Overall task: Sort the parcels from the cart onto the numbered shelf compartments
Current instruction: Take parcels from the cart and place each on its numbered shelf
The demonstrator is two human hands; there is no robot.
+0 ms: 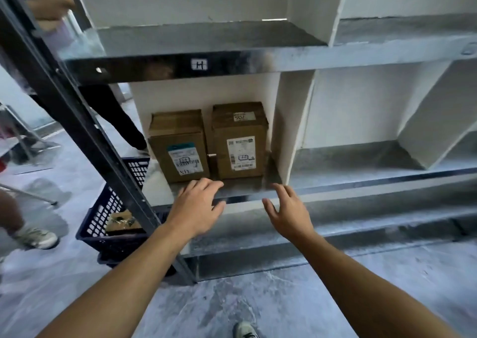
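Two brown cardboard parcels stand upright side by side in the shelf compartment under the label "H" [199, 64]. The left parcel [179, 145] carries a label with a teal band; the right parcel [240, 141] has white labels on its front and top. My left hand [198, 207] hovers just in front of the left parcel at the shelf's front edge [245, 197], fingers relaxed and holding nothing. Empty as well, my right hand [287, 210] is spread open in front of the right parcel, clear of it.
A dark blue plastic crate [108, 219] with a parcel inside sits on the floor left of the shelf's black upright [77, 121]. White dividers [289, 131] split the shelf into compartments. Another person's legs stand at the left, and a hand shows at the top left.
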